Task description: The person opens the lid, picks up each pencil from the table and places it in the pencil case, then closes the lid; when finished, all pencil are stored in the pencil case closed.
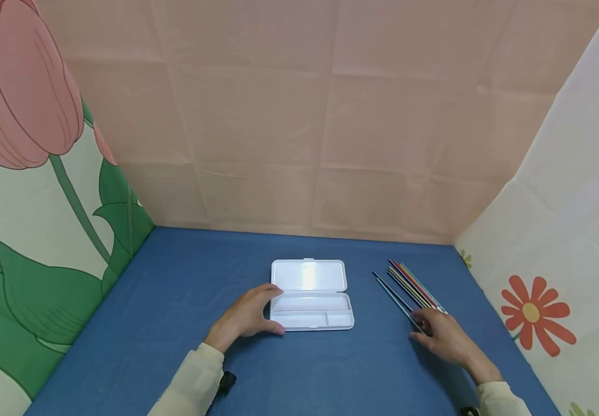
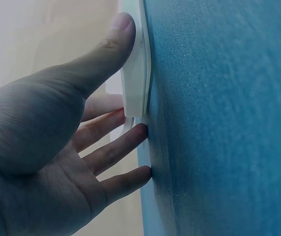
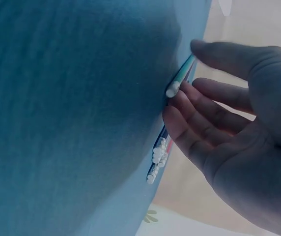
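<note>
A white pencil case (image 1: 312, 321) lies with its lid (image 1: 308, 275) folded back; its lower half has divided compartments. My left hand (image 1: 251, 311) holds the case at its left end, thumb along the front edge and forefinger toward the hinge side. In the left wrist view, the other fingers of that hand (image 2: 57, 132) spread beside the case (image 2: 136, 73). My right hand (image 1: 442, 338) pinches the near ends of two slim pencils (image 1: 394, 296). A green pencil (image 3: 182, 73) with a white end shows between thumb and fingers in the right wrist view.
Several more coloured pencils (image 1: 415, 283) lie in a bundle just right of the pinched pair. A blue cloth (image 1: 174, 277) covers the table. A beige cloth (image 1: 304, 127) hangs behind, with flower-printed cloths (image 1: 539, 231) along both sides.
</note>
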The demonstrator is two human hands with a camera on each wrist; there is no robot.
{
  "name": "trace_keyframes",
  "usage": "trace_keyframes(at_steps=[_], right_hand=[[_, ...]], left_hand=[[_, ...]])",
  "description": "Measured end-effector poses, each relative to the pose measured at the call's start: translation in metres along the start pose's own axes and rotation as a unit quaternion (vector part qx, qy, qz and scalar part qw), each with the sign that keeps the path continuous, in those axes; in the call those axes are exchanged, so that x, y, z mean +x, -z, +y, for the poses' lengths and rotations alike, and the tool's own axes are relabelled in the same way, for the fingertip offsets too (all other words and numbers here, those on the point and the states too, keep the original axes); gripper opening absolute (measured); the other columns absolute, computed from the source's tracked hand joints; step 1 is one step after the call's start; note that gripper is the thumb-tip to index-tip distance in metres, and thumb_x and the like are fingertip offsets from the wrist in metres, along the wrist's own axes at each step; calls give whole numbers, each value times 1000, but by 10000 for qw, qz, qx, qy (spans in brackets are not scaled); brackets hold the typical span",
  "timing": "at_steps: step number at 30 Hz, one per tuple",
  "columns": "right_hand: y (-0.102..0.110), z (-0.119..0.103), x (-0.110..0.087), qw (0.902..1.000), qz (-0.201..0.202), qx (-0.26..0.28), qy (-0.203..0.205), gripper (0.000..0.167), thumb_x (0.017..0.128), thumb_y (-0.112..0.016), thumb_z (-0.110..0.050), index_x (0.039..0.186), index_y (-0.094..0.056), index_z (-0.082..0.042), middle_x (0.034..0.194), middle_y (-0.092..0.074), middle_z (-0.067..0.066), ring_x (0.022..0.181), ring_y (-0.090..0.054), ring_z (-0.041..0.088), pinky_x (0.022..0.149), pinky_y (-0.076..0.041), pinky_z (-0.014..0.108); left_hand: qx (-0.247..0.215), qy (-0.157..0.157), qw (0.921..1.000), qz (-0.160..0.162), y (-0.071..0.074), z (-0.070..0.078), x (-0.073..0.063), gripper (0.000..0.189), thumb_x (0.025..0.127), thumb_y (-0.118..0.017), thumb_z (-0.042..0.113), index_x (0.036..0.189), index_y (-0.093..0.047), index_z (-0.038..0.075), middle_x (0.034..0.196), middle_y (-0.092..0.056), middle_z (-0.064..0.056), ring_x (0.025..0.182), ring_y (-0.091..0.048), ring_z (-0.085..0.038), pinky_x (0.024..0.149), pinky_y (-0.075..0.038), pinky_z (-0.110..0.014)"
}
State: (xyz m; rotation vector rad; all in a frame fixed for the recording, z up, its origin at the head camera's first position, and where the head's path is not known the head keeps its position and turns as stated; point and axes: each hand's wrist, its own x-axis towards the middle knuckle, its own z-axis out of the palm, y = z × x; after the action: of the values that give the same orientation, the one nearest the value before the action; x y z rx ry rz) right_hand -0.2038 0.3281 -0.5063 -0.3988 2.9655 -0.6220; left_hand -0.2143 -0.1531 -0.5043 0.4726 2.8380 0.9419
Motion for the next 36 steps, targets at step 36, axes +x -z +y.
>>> trace_keyframes(at_steps=[36], right_hand=[[2, -9, 3, 9987, 120, 390, 320, 15, 105, -73, -4, 118, -78, -10, 89, -64, -6, 77, -53, 2, 69, -47, 24]], left_hand=[[-12, 25, 10000, -20, 0, -1, 1, 92, 79, -106, 32, 156, -65, 3, 166, -60, -19, 152, -60, -43, 128, -48, -65]])
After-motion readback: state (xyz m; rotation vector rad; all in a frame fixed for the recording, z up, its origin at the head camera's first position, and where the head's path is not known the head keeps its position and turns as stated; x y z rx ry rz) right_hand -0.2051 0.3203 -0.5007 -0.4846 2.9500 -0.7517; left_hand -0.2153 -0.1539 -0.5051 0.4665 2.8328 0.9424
